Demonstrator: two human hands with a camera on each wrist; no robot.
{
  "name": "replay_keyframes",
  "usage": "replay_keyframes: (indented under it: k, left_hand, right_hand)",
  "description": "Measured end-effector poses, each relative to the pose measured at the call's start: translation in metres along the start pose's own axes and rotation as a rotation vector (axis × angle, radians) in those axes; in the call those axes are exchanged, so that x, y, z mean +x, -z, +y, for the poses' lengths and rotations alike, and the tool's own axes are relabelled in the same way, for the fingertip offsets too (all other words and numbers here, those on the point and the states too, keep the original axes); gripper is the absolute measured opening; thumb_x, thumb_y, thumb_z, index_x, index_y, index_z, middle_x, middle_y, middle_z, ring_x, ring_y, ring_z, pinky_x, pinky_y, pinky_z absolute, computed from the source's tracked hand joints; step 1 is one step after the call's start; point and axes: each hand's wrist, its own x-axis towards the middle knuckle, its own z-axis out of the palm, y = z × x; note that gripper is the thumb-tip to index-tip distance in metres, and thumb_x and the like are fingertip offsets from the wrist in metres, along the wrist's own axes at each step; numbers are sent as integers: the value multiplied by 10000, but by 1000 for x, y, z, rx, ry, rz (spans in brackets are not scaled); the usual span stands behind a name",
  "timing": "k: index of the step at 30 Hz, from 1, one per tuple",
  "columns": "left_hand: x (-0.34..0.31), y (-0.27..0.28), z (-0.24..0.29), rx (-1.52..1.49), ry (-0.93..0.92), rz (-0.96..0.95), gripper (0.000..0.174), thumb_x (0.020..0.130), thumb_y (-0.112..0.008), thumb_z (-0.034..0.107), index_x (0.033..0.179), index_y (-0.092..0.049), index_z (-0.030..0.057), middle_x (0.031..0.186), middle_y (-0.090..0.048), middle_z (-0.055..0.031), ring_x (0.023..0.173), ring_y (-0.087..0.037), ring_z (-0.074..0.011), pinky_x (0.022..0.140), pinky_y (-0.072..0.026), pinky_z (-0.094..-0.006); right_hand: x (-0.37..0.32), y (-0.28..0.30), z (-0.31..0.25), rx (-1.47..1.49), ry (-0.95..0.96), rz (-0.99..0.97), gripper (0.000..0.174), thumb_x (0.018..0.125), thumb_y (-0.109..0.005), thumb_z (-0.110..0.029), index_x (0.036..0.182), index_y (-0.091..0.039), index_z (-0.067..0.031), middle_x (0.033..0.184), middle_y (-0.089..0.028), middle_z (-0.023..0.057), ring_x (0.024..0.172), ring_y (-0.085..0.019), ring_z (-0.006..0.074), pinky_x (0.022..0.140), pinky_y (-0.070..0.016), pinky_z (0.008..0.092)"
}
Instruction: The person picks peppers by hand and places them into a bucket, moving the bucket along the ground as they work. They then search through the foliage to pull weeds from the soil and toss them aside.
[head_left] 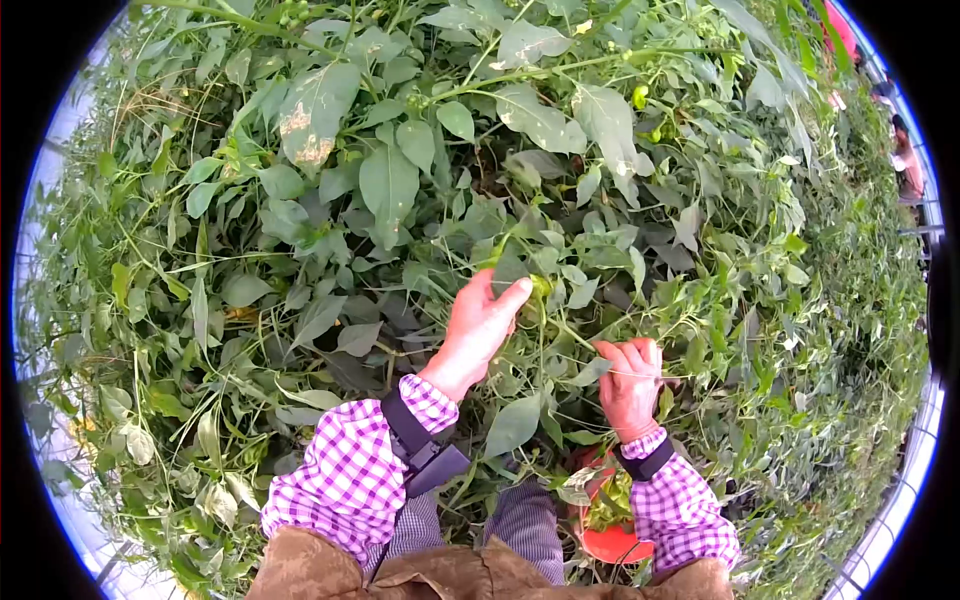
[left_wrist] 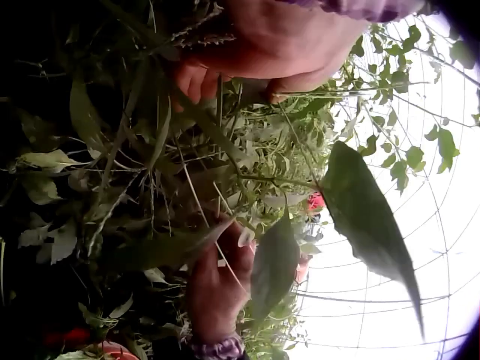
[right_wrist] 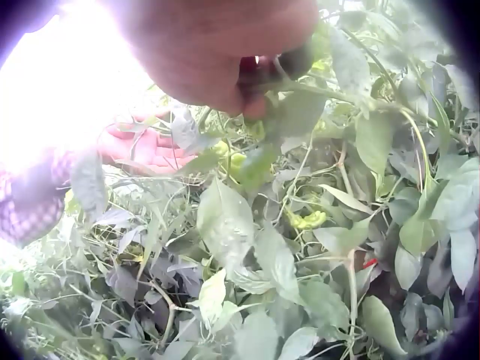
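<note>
My left hand [head_left: 474,333] reaches into the pepper plants, its thumb and fingers around a leafy part beside a yellow-green pepper [head_left: 541,288]. To the right, my right hand [head_left: 630,386] has its fingers curled round a green stem [head_left: 577,337]. The left wrist view shows the left hand [left_wrist: 281,45] above and the right hand [left_wrist: 217,289] below, among stems. In the right wrist view, the right hand [right_wrist: 217,52] is close to the camera, and the left hand [right_wrist: 150,148] lies behind leaves near light green peppers [right_wrist: 234,161]. Another crinkled pepper [right_wrist: 307,220] hangs lower.
A red container [head_left: 615,543] with green peppers in it stands low between my legs and right sleeve. Dense foliage [head_left: 230,330] surrounds both hands, and a leafy branch [head_left: 560,70] crosses in front. Other people [head_left: 908,165] are at the far right edge.
</note>
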Motion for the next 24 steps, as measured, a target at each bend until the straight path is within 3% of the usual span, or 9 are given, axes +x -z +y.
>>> replay_keyframes:
  k: [3,8,9,13,16,19,20,22,24]
  left_hand:
    - [-11,-14,-23,-13,-99,85,401,885,-586,67,1268,-473,32,1033,-606,-51,827,-621,-130,632,-503,-248]
    - [-44,1,-47,-290,-136,39,318,911,-519,1,1228,-501,19,1025,-626,-87,953,-629,-188,780,-542,-311]
    - [-52,3,-49,-346,-178,6,306,917,-500,-11,1222,-502,19,1034,-625,-93,983,-627,-207,826,-541,-330]
    - [-77,6,-67,-340,-292,24,301,920,-494,-18,1219,-488,13,1048,-624,-111,1068,-600,-249,918,-502,-360]
    - [-88,2,-84,-380,-390,97,297,921,-497,-13,1217,-475,-12,1072,-618,-116,1069,-592,-232,948,-460,-346]
    - [-99,-4,-90,-369,-341,160,294,921,-487,-19,1215,-474,-12,1098,-608,-111,1060,-578,-202,971,-426,-329]
    - [-103,-4,-92,-373,-346,163,294,921,-487,-19,1215,-474,-12,1098,-608,-111,1060,-578,-202,971,-426,-329]
    - [-112,-1,-99,-69,-392,166,292,921,-480,-36,1209,-459,5,1199,-547,-108,1077,-553,-175,968,-416,-297]
    - [-119,-3,-108,-73,-291,220,298,909,-491,-29,1204,-485,11,1158,-575,-94,1092,-543,-177,944,-422,-290]
  right_hand:
    - [-21,1,0,1,-54,4,328,655,-681,-63,978,-647,-113,829,-597,24,837,-517,243,746,-402,375]
    - [-33,4,-9,-5,1,-99,333,716,-658,-61,1047,-632,-83,923,-614,51,932,-534,260,840,-395,404]
    - [-34,6,-11,-27,4,-167,375,739,-647,-69,1111,-604,-73,1025,-609,68,1032,-527,270,901,-369,422]
    - [-17,22,-26,-49,-14,-144,377,721,-647,-54,1097,-613,-69,1124,-583,76,1139,-499,269,953,-352,433]
    - [5,42,-48,31,11,-4,256,719,-678,-72,974,-660,-90,951,-615,40,963,-546,246,826,-395,394]
    - [21,32,-75,176,26,-83,135,724,-709,-126,851,-672,-95,758,-582,22,772,-526,231,686,-403,367]
    - [22,20,-80,174,41,-115,110,704,-704,-142,789,-659,-90,736,-568,44,762,-521,247,686,-402,371]
    - [23,6,-85,43,107,-281,106,672,-688,-156,729,-637,-85,726,-562,61,756,-522,255,667,-394,380]
    - [19,-11,-89,-34,150,-327,101,672,-649,-180,688,-617,-85,739,-565,74,758,-525,255,654,-383,387]
